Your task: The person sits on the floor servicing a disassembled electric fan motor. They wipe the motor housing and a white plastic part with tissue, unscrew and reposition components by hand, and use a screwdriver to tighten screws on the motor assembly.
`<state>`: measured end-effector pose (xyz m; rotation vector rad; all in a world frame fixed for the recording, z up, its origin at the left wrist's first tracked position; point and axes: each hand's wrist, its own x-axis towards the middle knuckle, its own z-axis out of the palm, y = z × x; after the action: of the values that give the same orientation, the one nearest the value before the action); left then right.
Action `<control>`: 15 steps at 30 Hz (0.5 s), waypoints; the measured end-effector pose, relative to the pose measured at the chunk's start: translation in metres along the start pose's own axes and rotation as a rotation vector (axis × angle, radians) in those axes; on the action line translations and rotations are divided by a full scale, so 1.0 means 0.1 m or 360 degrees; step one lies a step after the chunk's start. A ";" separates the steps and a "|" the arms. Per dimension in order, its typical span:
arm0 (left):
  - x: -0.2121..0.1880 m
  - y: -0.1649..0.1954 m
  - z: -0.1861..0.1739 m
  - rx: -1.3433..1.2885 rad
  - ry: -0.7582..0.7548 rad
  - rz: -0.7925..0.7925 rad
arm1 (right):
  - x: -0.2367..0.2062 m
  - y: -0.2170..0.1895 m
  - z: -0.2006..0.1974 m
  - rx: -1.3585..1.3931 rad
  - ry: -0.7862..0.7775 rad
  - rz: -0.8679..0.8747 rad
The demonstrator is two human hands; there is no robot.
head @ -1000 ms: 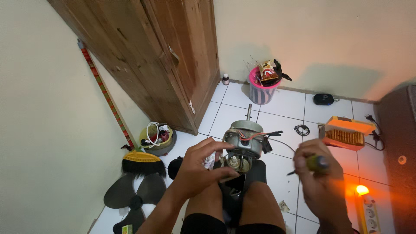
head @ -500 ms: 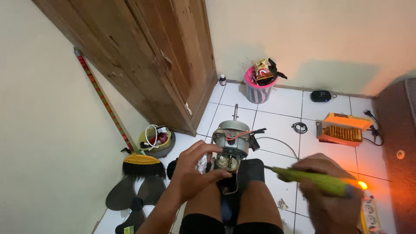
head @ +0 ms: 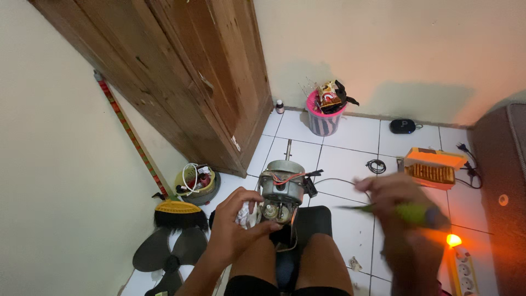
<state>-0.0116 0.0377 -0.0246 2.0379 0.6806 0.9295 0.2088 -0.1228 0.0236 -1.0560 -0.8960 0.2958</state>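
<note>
Beside left-hand fingers (head: 249, 211), fan motor (head: 281, 189).

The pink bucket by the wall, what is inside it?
The pink bucket is filled above its rim: a shiny snack wrapper and black plastic stick out on top. What lies deeper is covered by these and cannot be seen.
</note>
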 end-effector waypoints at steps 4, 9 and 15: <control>-0.08 -0.04 0.05 -0.0028 0.0129 -0.0023 | 0.65 0.30 -0.11 -0.0799 -0.0179 0.0055; -0.14 -0.05 0.05 -0.0006 0.0159 0.0070 | 1.22 0.94 0.37 -0.0941 -0.0795 0.0116; -0.18 -0.07 0.06 0.0113 0.0164 0.0245 | 1.38 1.41 0.51 -0.0437 -0.1136 0.0418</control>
<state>-0.0188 0.0260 -0.0394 2.1405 0.6259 1.1201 0.2835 0.0621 -0.0183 -1.3526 -1.4637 0.8210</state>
